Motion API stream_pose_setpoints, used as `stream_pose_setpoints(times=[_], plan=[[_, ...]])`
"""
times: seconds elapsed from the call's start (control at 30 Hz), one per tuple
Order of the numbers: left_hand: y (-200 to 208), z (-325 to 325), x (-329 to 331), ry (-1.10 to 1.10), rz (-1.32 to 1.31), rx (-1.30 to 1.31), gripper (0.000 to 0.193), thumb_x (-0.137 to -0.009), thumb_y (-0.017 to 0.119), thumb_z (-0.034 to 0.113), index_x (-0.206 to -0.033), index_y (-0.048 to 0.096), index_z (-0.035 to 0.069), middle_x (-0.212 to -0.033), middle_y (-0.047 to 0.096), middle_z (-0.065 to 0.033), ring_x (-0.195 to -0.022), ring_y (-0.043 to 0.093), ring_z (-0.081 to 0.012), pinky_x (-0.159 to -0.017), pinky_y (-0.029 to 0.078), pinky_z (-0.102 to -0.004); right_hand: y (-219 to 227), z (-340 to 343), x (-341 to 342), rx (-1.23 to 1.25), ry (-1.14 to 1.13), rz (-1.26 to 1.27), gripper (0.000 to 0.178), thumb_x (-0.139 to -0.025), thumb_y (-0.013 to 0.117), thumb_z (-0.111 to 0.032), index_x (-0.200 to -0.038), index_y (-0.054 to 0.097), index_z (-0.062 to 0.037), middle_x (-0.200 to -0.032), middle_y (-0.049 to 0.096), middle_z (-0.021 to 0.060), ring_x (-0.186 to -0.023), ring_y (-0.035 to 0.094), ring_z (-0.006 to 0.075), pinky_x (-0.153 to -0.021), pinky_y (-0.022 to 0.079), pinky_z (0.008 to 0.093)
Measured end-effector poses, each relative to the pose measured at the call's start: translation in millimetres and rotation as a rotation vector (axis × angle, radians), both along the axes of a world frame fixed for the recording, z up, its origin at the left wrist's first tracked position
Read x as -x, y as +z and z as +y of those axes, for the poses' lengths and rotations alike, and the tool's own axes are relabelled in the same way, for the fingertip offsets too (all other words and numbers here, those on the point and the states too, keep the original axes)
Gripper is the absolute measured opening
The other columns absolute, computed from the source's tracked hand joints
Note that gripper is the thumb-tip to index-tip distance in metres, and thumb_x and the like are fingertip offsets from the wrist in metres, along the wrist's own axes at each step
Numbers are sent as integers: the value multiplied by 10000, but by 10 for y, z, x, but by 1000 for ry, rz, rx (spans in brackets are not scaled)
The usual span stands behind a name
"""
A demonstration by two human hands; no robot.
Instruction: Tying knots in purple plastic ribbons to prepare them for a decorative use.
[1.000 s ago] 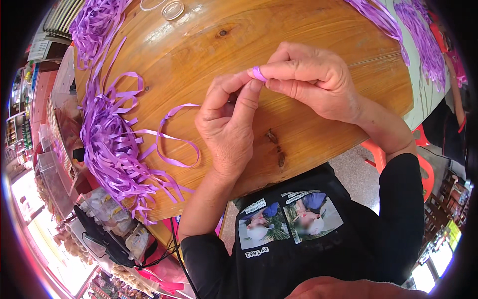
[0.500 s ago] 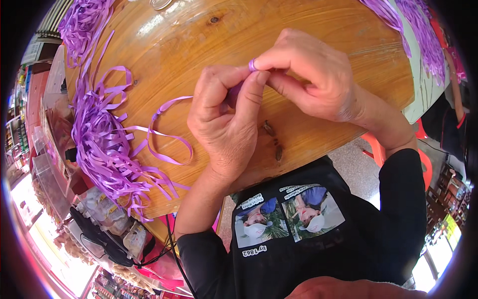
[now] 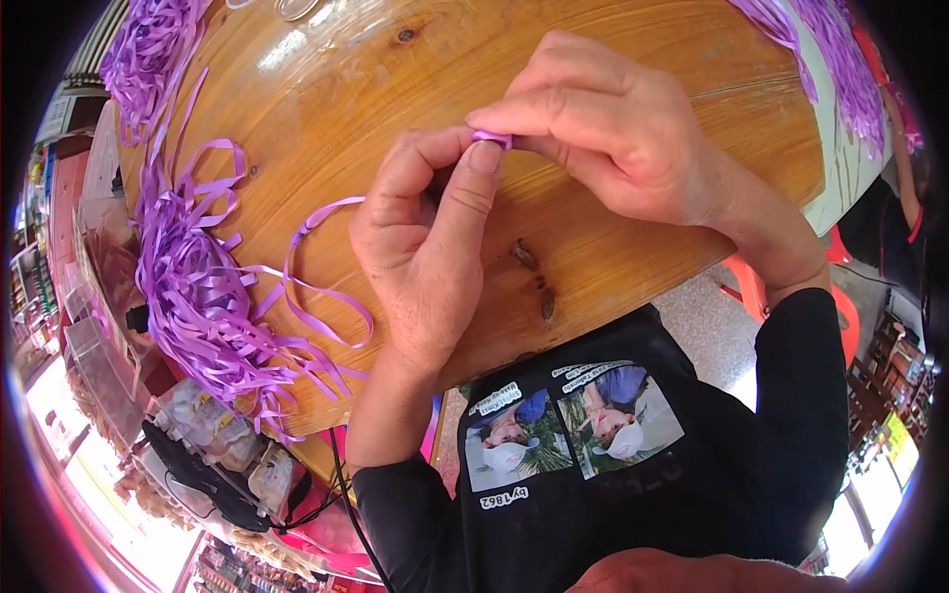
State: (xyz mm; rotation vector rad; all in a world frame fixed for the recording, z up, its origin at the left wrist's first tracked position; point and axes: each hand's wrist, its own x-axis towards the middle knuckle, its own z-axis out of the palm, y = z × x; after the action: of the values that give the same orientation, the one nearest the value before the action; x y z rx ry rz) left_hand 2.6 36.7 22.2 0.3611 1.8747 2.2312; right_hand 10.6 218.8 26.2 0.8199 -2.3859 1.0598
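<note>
A round wooden tabletop (image 3: 613, 59) with a glossy varnish and a few dark knots fills the upper part of the view. Along its left side lies a big tangled heap of purple ribbon strips (image 3: 198, 296), with one loose strip (image 3: 316, 267) curling out of it toward the middle of the wood; nothing lies between this strip and the hands. A second mass of purple ribbon (image 3: 830, 59) hangs over the right edge, and a third bunch (image 3: 148, 49) sits at the top left. Below the left rim of the tabletop are clear plastic packets (image 3: 217, 435) with pale contents, just beside a black cable (image 3: 336, 484). A red plastic stool (image 3: 840, 316) shows on the floor to the right. The person's black shirt carries a rectangular printed picture panel (image 3: 568, 425) in blue, green and white, with small white label strips around it.

Both hands meet above the middle of the tabletop. The left hand (image 3: 425, 247) is curled, thumb and forefinger closed in a pinch on a small piece of purple ribbon (image 3: 491, 138). The right hand (image 3: 613, 128) comes in from the right, its fingers folded and its thumb and forefinger pressed on the same piece, so the fingertips of the two hands touch around it. Only a short bit of the ribbon shows between them.
</note>
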Motion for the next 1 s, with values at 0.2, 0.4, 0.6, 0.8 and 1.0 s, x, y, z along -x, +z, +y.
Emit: stream_pose_setpoints(times=[0.2,0.4,0.6,0.8,1.0], plan=[[11,-26,41,-62,-260,-18,101,-872,630,36,-956,646,-17,-849,618,-4,-774,525,-48,-705,422,-173,-31,31,71,-82,56,228,262,-680,694,35,-935,677,-21,-811,603,83,-726,585,202,-595,468,288],[15,-52,62,-93,-306,-18,112,-852,645,18,-954,644,-29,-895,646,-27,-804,575,-71,-752,462,-193,48,113,100,79,97,-55,88,-799,637,-73,-878,663,-44,-809,609,56,-746,584,196,-618,473,278],[12,-59,89,-99,-243,29,110,-836,655,21,-934,638,-26,-826,616,-4,-717,528,-42,-645,422,-165,-125,122,273,18,194,403,115,-764,688,-60,-873,652,-52,-815,601,68,-743,583,224,-592,471,287],[-38,-12,50,-34,-192,7,93,-839,645,32,-915,626,-18,-776,573,25,-650,481,-26,-574,383,-157,-145,145,198,-30,130,374,94,-770,685,-47,-854,643,-54,-810,607,73,-752,593,236,-596,477,302],[-58,-4,72,6,-188,-86,91,-863,630,41,-935,619,-12,-807,587,19,-686,480,-24,-612,377,-151,-116,100,177,86,140,185,109,-810,670,-65,-917,661,-44,-845,627,84,-775,611,228,-628,478,287]])
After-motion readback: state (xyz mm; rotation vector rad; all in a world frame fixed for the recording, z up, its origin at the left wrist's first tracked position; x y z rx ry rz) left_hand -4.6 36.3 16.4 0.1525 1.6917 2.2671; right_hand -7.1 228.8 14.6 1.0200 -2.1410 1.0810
